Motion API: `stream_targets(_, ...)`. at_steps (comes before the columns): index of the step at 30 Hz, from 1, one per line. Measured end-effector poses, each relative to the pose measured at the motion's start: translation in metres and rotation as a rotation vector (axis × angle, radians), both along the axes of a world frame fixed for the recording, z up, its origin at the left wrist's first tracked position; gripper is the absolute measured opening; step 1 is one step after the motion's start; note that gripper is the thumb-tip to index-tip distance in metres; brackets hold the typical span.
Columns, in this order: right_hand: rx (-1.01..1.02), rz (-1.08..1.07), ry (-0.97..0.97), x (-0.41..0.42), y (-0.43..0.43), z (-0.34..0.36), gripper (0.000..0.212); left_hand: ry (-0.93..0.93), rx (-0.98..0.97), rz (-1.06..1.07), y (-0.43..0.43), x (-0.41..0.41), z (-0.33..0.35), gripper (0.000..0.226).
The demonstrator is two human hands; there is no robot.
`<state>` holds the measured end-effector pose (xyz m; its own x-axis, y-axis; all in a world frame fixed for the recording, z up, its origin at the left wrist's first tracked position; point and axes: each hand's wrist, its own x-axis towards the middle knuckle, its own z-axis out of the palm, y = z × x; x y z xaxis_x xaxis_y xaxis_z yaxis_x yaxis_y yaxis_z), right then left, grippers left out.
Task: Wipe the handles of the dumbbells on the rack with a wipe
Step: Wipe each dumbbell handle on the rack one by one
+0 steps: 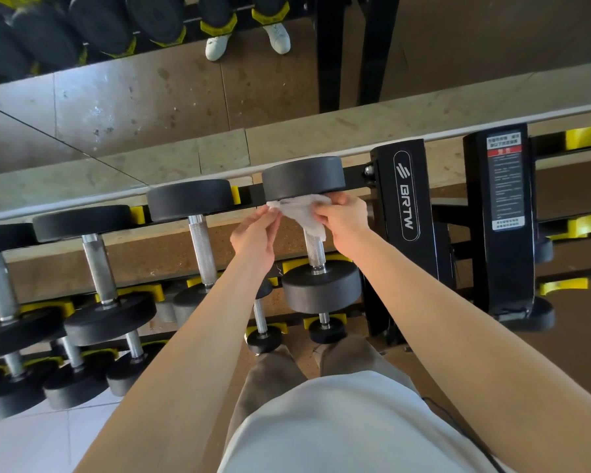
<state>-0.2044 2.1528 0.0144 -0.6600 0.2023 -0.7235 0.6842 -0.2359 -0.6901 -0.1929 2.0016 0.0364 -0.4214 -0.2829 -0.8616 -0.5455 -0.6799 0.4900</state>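
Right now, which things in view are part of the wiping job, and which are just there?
In the job: wipe, pinched by left hand and right hand; rightmost top-row dumbbell's handle, partly under the wipe; neighbouring dumbbell handles to the left; rack.
Just there: warning label; mirror; white shoes reflected in it.

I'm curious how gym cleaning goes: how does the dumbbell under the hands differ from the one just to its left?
The end dumbbell has a white wipe draped over the top of its handle; the neighbouring dumbbell shows a bare handle. The left hand and right hand both pinch the white wipe at the end dumbbell; nothing touches the neighbouring dumbbell. Both have black round heads and knurled silver handles.
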Motion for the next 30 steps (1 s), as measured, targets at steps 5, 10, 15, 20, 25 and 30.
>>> stream_targets(5, 0.141, -0.036, 0.007, -0.002, 0.001, 0.003, 0.011, -0.028, -0.089, -0.041, 0.006, -0.004, -0.007, 0.015)
stream_targets(10, 0.054, -0.329, -0.145, -0.007, 0.023, -0.007, 0.035, 0.062, -0.203, -0.346, 0.022, -0.003, -0.013, 0.018)
stream_targets(15, 0.042, 0.012, -0.090, 0.000, 0.009, 0.001, 0.018, -0.062, -0.422, -0.298, 0.002, -0.006, -0.029, 0.014)
stream_targets(20, 0.129, -0.037, -0.063, 0.001, 0.024, -0.002, 0.022, -0.023, -0.407, -0.504, -0.004, 0.003, -0.030, 0.007)
stream_targets(25, 0.158, -0.026, -0.112, 0.011, 0.039, -0.013, 0.019, 0.086, -0.494, -0.782, 0.005, 0.011, -0.030, 0.015)
stream_targets(30, 0.091, 0.317, -0.072, 0.024, 0.031, -0.011, 0.020, -0.043, -0.646, -0.756, -0.023, 0.024, -0.037, 0.014)
